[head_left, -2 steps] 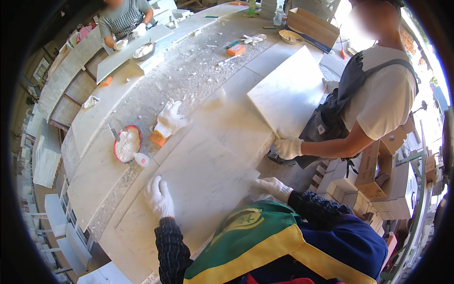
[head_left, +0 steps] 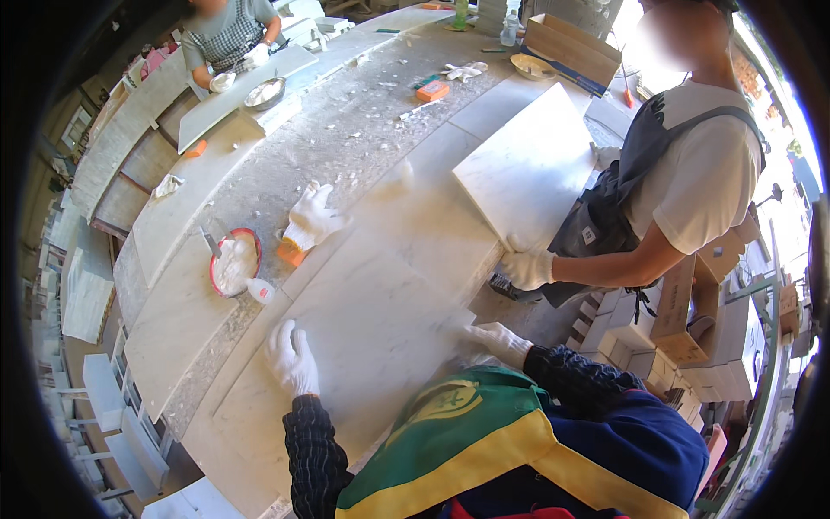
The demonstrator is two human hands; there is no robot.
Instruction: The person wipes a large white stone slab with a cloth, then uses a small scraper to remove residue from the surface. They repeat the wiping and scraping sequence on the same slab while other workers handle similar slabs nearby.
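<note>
A pale, grey-veined marble slab (head_left: pixel 380 303) lies on the bench in front of me. My left hand (head_left: pixel 291 357), in a white glove, rests at the slab's left part, fingers stretched and thumb apart. At the slab's right edge is my right hand (head_left: pixel 497 342), also gloved, its fingers closed around the edge; their undersides are hidden. Beyond my left hand stand a red-rimmed bowl of white paste (head_left: pixel 234 263) with a putty knife (head_left: pixel 211 243) in it and a small white bottle (head_left: pixel 260 290). A white glove (head_left: pixel 313 216) lies by an orange block (head_left: pixel 291 253).
On the right a co-worker (head_left: pixel 692 164) holds another marble slab (head_left: pixel 527 169) tilted over the bench. Another person (head_left: pixel 229 39) works at the far left by a bowl (head_left: pixel 264 93). White crumbs litter the bench middle (head_left: pixel 320 138). Boxes (head_left: pixel 687 316) stand at the lower right.
</note>
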